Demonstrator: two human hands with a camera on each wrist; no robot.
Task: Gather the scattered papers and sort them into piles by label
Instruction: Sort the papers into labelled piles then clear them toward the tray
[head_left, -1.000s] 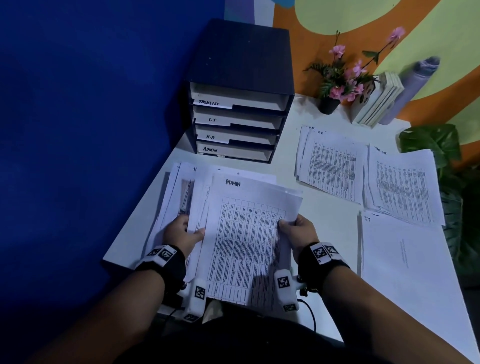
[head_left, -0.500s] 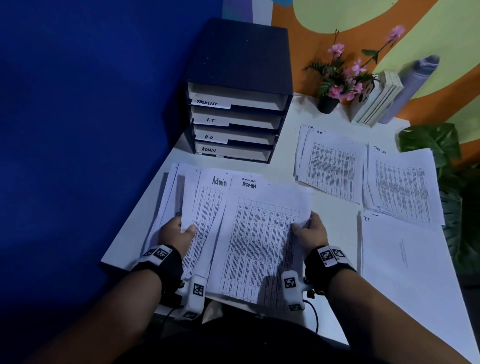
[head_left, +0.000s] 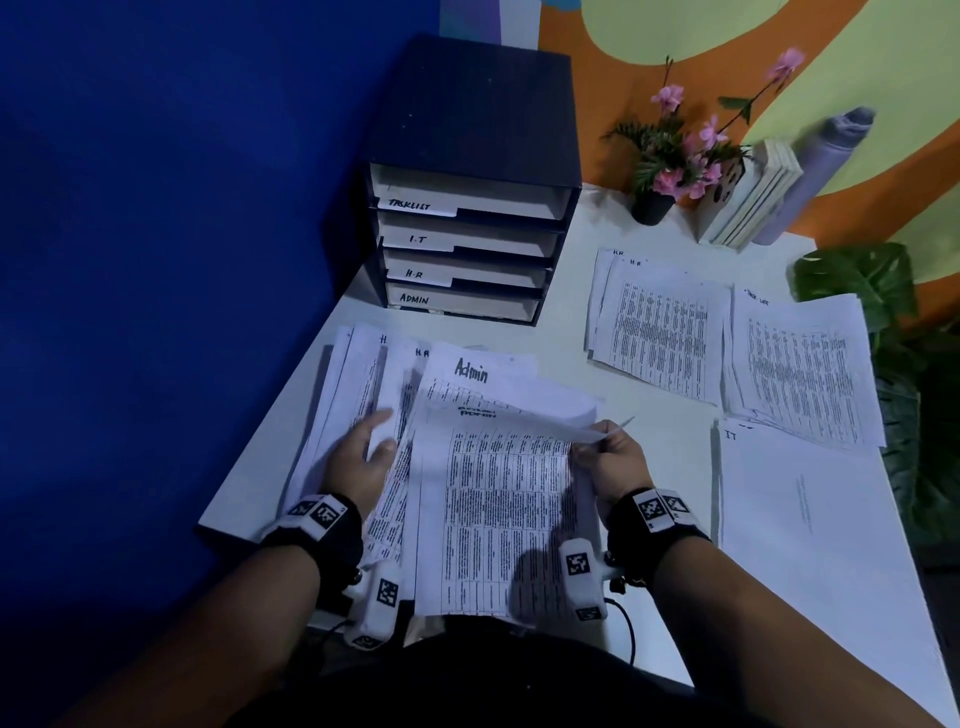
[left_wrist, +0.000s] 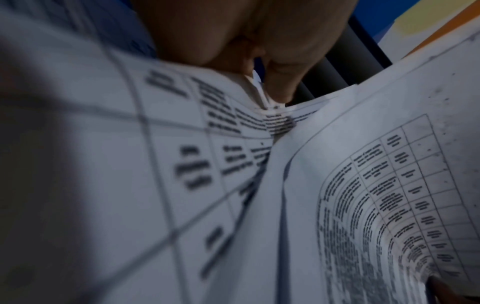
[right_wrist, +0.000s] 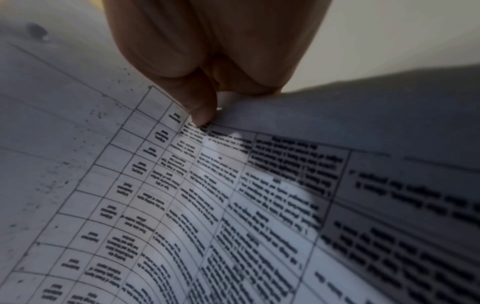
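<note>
A loose heap of printed sheets (head_left: 363, 374) lies at the table's near left, with H.R labels showing along its top edge. Over it lie a sheet marked Admin (head_left: 470, 371) and the top ADMIN sheets (head_left: 493, 519). My right hand (head_left: 597, 447) pinches the right edge of those ADMIN sheets (right_wrist: 233, 205), whose top edge curls up; in the right wrist view the thumb (right_wrist: 202, 115) presses on the print. My left hand (head_left: 382, 434) lies on the heap, and in the left wrist view the thumb (left_wrist: 280, 82) and a finger pinch a sheet edge (left_wrist: 262, 98).
Sorted piles lie to the right: an H.R pile (head_left: 660, 332), a Task list pile (head_left: 800, 364) and an IT pile (head_left: 800, 519). A dark tray rack (head_left: 467, 130) labelled TASKLIST, I.T, H.R, ADMIN stands at the back. A flower pot (head_left: 652, 208) and books (head_left: 748, 197) stand behind.
The ADMIN sheets have slid right off the heap, uncovering the sheet marked Admin, and their top edge now curls up. My left hand has reached further up the heap.
</note>
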